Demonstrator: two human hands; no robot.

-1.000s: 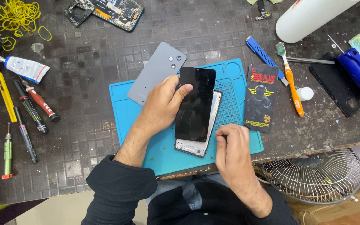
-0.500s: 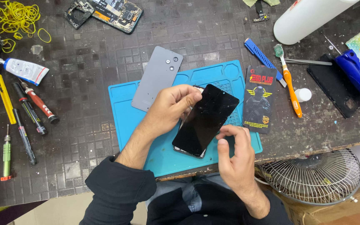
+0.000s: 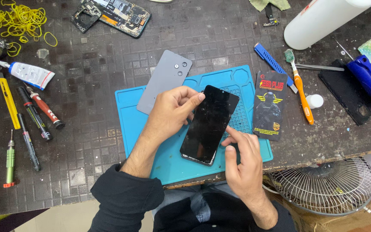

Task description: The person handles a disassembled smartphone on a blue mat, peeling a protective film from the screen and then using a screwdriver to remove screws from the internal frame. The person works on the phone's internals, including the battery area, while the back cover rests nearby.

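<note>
While the black phone screen (image 3: 210, 124) lies tilted over the blue work mat (image 3: 172, 159), its long axis runs from the upper right down to the lower left — top end toward the far side of the bench, bottom end toward the person. The left hand (image 3: 170, 111) sits on the screen's left long edge, fingers curled and pinched on the upper corner, so it holds the panel. The right hand (image 3: 241, 154) is at the opposite long edge, lower down, forefinger stretched out and touching the glass near its right rim, the other fingers loosely folded and holding nothing. Both hands touch it, one on each side. The grey back cover (image 3: 165, 79) lies just beyond the left hand, partly on the mat.
</note>
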